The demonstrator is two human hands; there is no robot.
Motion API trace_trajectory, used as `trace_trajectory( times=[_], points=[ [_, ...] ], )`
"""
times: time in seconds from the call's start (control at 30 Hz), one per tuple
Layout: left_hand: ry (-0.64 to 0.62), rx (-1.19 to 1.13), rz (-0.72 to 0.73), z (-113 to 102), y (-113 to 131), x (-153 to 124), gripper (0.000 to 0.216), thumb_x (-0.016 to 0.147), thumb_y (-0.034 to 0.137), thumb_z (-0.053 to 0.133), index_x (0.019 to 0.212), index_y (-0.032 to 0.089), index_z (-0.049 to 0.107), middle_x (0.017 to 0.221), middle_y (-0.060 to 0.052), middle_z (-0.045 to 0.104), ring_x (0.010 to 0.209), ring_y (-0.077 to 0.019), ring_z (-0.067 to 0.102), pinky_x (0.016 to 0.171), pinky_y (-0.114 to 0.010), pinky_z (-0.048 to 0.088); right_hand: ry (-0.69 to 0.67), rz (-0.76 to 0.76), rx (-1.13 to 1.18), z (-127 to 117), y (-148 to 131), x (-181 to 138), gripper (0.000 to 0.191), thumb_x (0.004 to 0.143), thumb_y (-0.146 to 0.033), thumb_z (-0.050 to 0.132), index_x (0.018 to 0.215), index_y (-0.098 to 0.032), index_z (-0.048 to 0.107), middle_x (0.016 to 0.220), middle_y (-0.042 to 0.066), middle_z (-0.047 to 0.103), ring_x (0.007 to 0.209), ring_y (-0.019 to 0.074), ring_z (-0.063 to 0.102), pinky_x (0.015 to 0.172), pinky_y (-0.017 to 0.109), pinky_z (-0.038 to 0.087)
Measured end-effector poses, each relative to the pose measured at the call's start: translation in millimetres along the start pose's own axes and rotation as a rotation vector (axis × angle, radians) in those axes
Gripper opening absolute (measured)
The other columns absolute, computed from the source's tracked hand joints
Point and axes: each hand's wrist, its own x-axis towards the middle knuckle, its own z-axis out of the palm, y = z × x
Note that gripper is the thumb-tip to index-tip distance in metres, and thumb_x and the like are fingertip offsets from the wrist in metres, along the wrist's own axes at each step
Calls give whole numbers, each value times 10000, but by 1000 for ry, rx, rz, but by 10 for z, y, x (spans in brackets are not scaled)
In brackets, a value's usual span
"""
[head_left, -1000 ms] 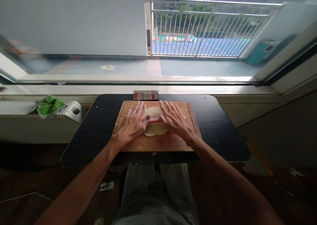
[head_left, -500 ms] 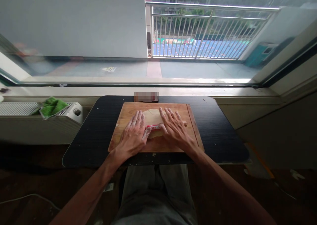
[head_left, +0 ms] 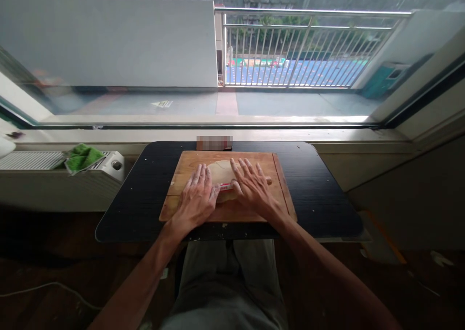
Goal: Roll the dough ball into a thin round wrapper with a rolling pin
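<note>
A rolling pin (head_left: 225, 187) with a red-and-white label lies across a flat, pale round of dough (head_left: 220, 169) on a wooden board (head_left: 191, 158). My left hand (head_left: 197, 189) rests flat over the pin's left part, fingers stretched forward, hiding that end. Over the right part lies my right hand (head_left: 251, 182), palm down with its fingers spread. The pin's right tip pokes out beyond it. White flour dusts the fingers of both hands. Both thumbs point inward beside the label. Under the hands, parts of the dough and pin are hidden.
The board lies on a black table (head_left: 312, 189) with a few crumbs. A small blurred-out item (head_left: 214, 143) sits at its far edge. To the left, a green cloth (head_left: 83, 157) lies on a white radiator (head_left: 90, 177). Beyond the table is a window sill (head_left: 269, 135).
My hands remain flat on the rolling pin and have shifted very slightly. The right hand sits a little farther left. The whole view has tilted a touch.
</note>
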Motion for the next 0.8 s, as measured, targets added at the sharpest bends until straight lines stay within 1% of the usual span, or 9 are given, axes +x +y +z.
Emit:
trace_trajectory(
  times=[0.07,0.13,0.2,0.33,0.43,0.53,0.63,0.73,0.8],
  points=[
    [19,-26,-9,0,51,-137,716,1164,426,312,1706,-34,393,1804,-280,369,1729,-346,309,1398,-515,333,32,7,-2,17,-28,-101,735,1144,-360,439,1828,-157,265,1878,189,244,1752,357,221,1409,616,185],
    [7,-37,-12,-2,62,-139,719,1164,424,317,1700,-49,396,1801,-289,370,1723,-347,325,1401,-509,329,32,15,-10,22,-30,-81,734,1155,-392,426,1827,-147,265,1881,193,229,1756,358,203,1408,608,194],
    [-27,-26,-17,-5,30,-19,708,1163,424,310,1685,-37,435,1787,-276,408,1712,-341,355,1398,-501,332,-2,12,-11,11,-12,36,721,1173,-417,379,1829,-145,254,1872,187,266,1754,342,215,1410,598,193],
    [-127,12,-60,-15,-95,345,668,1159,399,288,1661,21,514,1753,-230,492,1694,-331,394,1376,-498,362,-67,-3,-12,-45,60,349,713,1187,-435,306,1832,-141,235,1860,178,302,1752,340,223,1409,607,183],
    [-171,28,-120,-25,-174,512,669,1152,386,290,1676,27,499,1768,-218,472,1708,-360,359,1370,-556,362,-147,-9,-25,-89,158,503,741,1162,-408,355,1840,-150,201,1876,171,247,1759,350,188,1405,613,189],
    [-141,44,-174,-49,-222,559,678,1138,369,310,1716,43,446,1802,-217,415,1734,-385,288,1380,-615,322,-204,12,-40,-136,284,576,819,1137,-483,431,1843,-152,179,1896,180,149,1766,381,121,1403,636,167],
    [-137,36,-175,-76,-247,544,680,1126,352,323,1737,69,420,1814,-213,394,1733,-374,297,1380,-609,323,-213,24,-51,-165,372,573,892,1122,-587,471,1841,-147,182,1898,200,102,1765,408,94,1397,664,156],
    [-162,29,-118,-80,-254,469,674,1113,335,334,1723,71,447,1802,-202,422,1711,-357,357,1370,-572,356,-179,26,-60,-154,368,448,844,1142,-581,448,1840,-172,208,1893,194,170,1759,395,159,1395,658,174],
    [-141,28,-82,-69,-253,377,667,1107,323,330,1708,72,475,1790,-197,446,1700,-348,383,1369,-558,362,-145,32,-63,-137,314,299,799,1160,-564,420,1839,-193,220,1885,178,227,1752,382,205,1394,655,186]
  ],
)
